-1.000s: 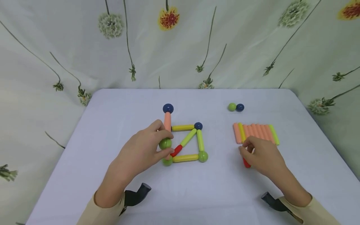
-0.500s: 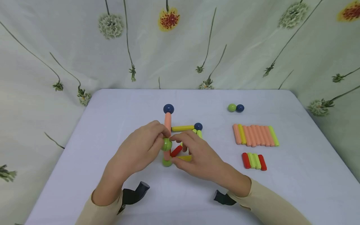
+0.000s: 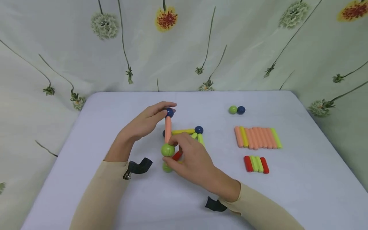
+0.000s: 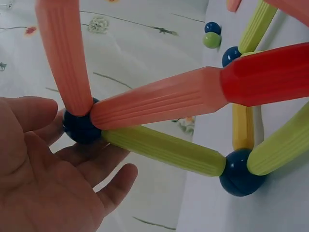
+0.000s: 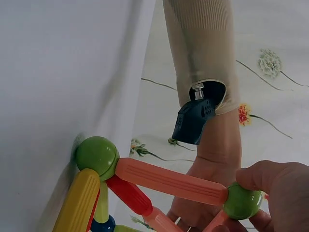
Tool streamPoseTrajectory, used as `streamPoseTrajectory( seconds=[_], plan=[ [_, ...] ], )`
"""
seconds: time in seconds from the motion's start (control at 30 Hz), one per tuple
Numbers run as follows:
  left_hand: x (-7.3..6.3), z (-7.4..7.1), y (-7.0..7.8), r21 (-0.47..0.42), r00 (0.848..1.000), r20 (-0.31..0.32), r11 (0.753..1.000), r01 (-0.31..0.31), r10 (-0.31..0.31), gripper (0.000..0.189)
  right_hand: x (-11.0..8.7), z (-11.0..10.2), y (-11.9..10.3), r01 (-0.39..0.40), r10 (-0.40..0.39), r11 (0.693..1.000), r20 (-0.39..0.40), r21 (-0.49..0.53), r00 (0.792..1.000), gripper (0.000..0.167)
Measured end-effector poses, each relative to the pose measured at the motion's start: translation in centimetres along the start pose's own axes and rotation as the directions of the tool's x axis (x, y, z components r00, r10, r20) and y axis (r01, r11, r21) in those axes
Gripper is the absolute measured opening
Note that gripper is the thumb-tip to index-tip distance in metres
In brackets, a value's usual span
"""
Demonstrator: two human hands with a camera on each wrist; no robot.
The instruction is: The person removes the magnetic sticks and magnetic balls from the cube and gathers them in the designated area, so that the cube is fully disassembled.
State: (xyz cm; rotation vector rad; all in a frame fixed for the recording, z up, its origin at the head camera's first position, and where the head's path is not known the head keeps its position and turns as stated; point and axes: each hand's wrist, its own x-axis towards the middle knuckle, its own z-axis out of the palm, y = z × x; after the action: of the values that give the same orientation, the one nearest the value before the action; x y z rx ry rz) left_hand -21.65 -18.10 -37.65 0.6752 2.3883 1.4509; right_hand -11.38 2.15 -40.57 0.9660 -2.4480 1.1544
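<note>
A frame of sticks and balls stands at the middle of the table. My left hand (image 3: 141,123) is at its raised far corner, thumb and fingers around a dark blue ball (image 3: 169,112). In the left wrist view, salmon sticks (image 4: 65,58) and a yellow-green stick (image 4: 164,150) meet at that blue ball (image 4: 83,126). My right hand (image 3: 191,161) pinches the raised green ball (image 3: 168,149) at the near end of a salmon stick (image 3: 168,129). Below it, a second green ball (image 3: 166,167) rests on the table. The right hand hides part of the frame's base.
Right of the frame lies a row of salmon, yellow and lime sticks (image 3: 256,138). Nearer is a short row of red and lime sticks (image 3: 256,164). A loose green ball (image 3: 233,110) and blue ball (image 3: 241,110) sit toward the back. A flowered cloth (image 3: 244,48) hangs behind.
My right hand has come from the sticks on the right to the raised green ball. My left hand has left that ball and moved away from me to the raised blue ball.
</note>
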Motion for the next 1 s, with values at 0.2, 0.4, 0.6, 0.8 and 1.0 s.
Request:
streamPoseTrajectory(
  seconds=[0.2, 0.4, 0.6, 0.8, 1.0],
  plan=[
    [-1.1, -0.5, -0.7, -0.098, 1.0, -0.03, 0.995, -0.006, 0.003, 0.036, -0.1, -0.4, 0.4, 0.026, -0.024, 0.995, -0.022, 0.099, 0.999, 0.041],
    [-3.0, -1.1, -1.3, -0.074, 0.994, -0.112, 0.997, 0.004, -0.012, 0.036, -0.1, -1.2, 1.2, 0.015, -0.012, 0.99, -0.028, 0.137, 1.0, 0.035],
    [-5.3, -1.0, -1.5, -0.024, 0.986, -0.159, 0.999, 0.037, -0.041, 0.035, 0.3, -2.4, 2.5, -0.076, 0.08, 0.989, -0.022, 0.126, 0.997, 0.033],
    [-7.0, 0.6, -0.6, 0.01, 0.993, -0.113, 1.0, 0.022, -0.02, 0.031, 0.1, -4.4, 3.5, -0.166, 0.165, 0.982, 0.015, 0.09, 0.986, 0.032],
    [-7.9, 2.7, 2.1, 0.164, 0.998, -0.06, 0.986, -0.015, 0.025, 0.021, -1.0, -6.0, 3.5, -0.187, 0.185, 0.982, 0.076, 0.021, 0.98, 0.024]
  ],
)
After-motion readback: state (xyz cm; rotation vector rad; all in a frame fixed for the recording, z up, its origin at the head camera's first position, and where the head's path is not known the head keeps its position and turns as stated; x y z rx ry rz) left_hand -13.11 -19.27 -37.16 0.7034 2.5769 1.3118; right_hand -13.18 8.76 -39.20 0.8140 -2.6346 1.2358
